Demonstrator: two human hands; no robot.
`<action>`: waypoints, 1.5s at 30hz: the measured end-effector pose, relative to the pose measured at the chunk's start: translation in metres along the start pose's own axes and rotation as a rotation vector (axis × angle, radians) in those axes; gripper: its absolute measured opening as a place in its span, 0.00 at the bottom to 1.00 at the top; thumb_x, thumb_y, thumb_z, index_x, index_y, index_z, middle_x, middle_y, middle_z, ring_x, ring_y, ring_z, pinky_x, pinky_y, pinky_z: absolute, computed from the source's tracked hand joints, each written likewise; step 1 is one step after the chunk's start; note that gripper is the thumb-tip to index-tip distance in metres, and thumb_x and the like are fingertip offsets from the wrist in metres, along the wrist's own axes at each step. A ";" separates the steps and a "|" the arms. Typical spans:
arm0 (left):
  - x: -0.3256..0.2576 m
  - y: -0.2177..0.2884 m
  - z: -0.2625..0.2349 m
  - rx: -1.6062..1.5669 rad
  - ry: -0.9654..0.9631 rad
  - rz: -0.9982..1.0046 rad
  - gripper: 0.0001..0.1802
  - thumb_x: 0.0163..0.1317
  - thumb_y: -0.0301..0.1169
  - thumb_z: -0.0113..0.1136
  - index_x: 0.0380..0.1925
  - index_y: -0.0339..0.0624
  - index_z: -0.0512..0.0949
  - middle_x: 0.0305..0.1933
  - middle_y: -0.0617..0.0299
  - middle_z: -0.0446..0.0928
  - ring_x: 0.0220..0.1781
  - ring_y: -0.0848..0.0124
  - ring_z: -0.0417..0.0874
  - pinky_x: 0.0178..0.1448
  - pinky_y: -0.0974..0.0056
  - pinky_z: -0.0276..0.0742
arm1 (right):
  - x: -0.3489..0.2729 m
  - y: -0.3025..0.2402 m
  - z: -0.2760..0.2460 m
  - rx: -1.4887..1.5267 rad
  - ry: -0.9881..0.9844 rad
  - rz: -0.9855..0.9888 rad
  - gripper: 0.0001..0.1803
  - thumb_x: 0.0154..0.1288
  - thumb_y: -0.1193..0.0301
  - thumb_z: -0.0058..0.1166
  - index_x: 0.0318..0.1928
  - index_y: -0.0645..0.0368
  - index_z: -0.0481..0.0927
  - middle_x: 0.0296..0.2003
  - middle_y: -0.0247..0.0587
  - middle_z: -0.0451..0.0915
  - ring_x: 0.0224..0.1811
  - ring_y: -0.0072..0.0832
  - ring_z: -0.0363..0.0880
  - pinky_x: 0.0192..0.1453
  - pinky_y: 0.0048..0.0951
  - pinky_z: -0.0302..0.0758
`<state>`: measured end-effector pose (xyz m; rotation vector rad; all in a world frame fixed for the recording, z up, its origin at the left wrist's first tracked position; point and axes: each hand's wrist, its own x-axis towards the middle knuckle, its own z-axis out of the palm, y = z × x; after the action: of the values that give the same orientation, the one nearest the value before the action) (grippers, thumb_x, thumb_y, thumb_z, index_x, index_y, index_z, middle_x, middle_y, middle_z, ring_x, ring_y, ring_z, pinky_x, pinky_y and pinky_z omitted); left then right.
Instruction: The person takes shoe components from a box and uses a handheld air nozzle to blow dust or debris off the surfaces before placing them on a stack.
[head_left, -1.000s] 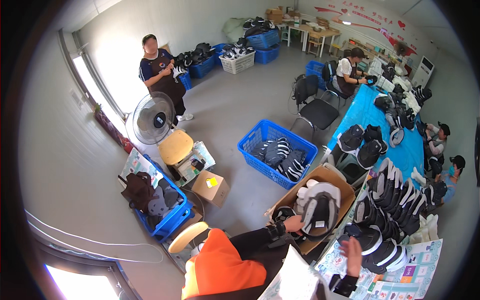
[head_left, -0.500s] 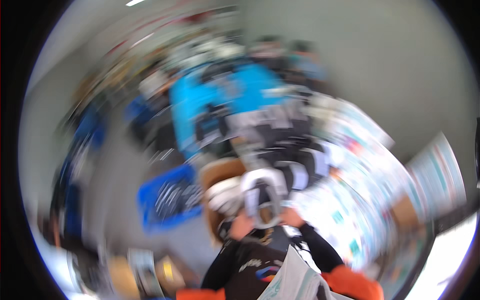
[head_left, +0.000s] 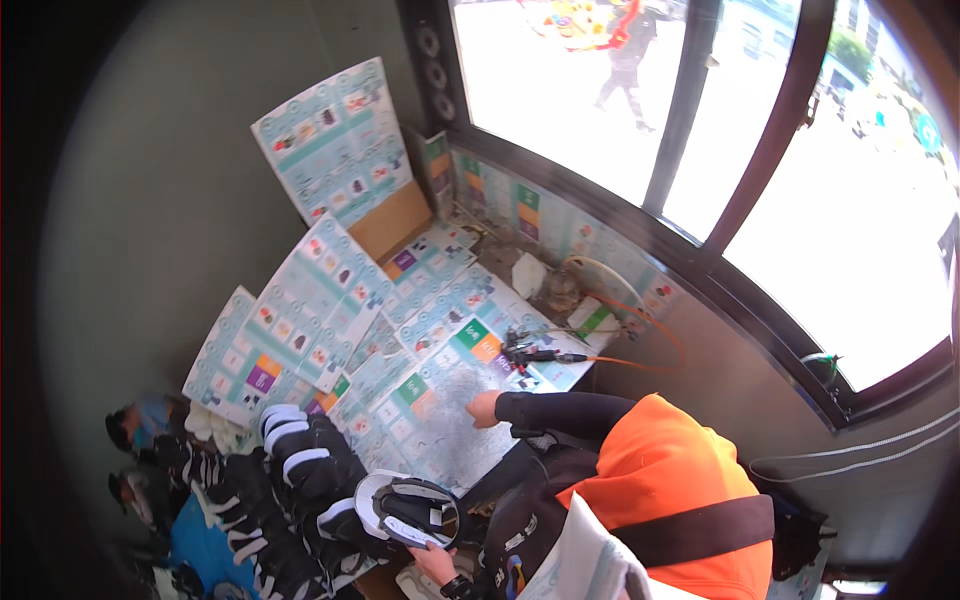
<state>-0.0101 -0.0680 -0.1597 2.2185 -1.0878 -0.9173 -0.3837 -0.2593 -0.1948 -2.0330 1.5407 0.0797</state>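
My left hand (head_left: 433,563), a dark band on its wrist, grips the edge of a black-and-white shoe (head_left: 410,508). Its dark opening and white rim face up. Farther right, my right hand (head_left: 485,408) is over a grey speckled patch (head_left: 455,420) on the printed sheets of the worktop. The fingers are curled together; whether anything is in them is hidden. A black spray gun (head_left: 540,354) with an orange hose lies beyond that hand, apart from it. Beside the held shoe stands a row of similar black-and-white shoes (head_left: 312,455).
More dark shoes (head_left: 250,525) fill the lower left over a bright blue surface (head_left: 195,545). Printed boards (head_left: 340,140) lean against the wall behind the worktop. A clear jar (head_left: 562,290) and a small green-and-white box (head_left: 592,318) stand near the window frame (head_left: 690,255).
My view has swung right, from the room and blue crate to the worktop and window. Both hands were at the white-rimmed shoe; now my right hand is away from it over the worktop.
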 end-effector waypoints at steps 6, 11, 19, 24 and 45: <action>0.006 0.054 0.000 0.398 -0.028 0.139 0.42 0.67 0.23 0.53 0.80 0.43 0.49 0.49 0.26 0.81 0.45 0.37 0.85 0.43 0.41 0.83 | -0.077 0.105 -0.014 -0.072 -0.006 0.313 0.17 0.60 0.69 0.54 0.47 0.62 0.86 0.46 0.57 0.87 0.50 0.51 0.87 0.53 0.48 0.83; 0.034 0.107 0.026 0.571 0.067 0.390 0.33 0.65 0.25 0.54 0.72 0.34 0.64 0.48 0.33 0.80 0.51 0.38 0.81 0.55 0.41 0.76 | -0.097 0.170 0.021 -0.112 0.256 0.476 0.28 0.54 0.70 0.61 0.58 0.58 0.75 0.54 0.48 0.77 0.60 0.49 0.76 0.57 0.51 0.80; 0.041 0.183 0.077 0.873 0.159 0.397 0.36 0.62 0.23 0.53 0.72 0.30 0.61 0.53 0.38 0.74 0.37 0.47 0.88 0.40 0.53 0.86 | -0.050 0.184 0.033 -0.190 0.446 0.353 0.38 0.55 0.76 0.59 0.70 0.56 0.66 0.61 0.49 0.68 0.62 0.50 0.72 0.55 0.50 0.80; 0.055 0.207 0.137 1.005 0.101 0.480 0.37 0.59 0.25 0.54 0.71 0.24 0.62 0.63 0.44 0.75 0.64 0.55 0.76 0.61 0.57 0.79 | -0.024 0.217 0.047 -0.146 0.341 0.411 0.25 0.64 0.72 0.54 0.61 0.63 0.71 0.54 0.56 0.76 0.49 0.52 0.81 0.48 0.53 0.81; 0.100 0.222 0.216 0.950 0.140 0.505 0.31 0.68 0.39 0.54 0.67 0.32 0.71 0.44 0.48 0.82 0.26 0.54 0.87 0.31 0.56 0.84 | -0.005 0.138 -0.074 1.235 -0.078 0.398 0.24 0.55 0.74 0.59 0.55 0.65 0.80 0.37 0.40 0.85 0.32 0.27 0.82 0.37 0.28 0.85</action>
<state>-0.2337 -0.3030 -0.1834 2.3875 -2.1819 0.0210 -0.5310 -0.3130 -0.1875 -0.7431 1.3615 -0.5085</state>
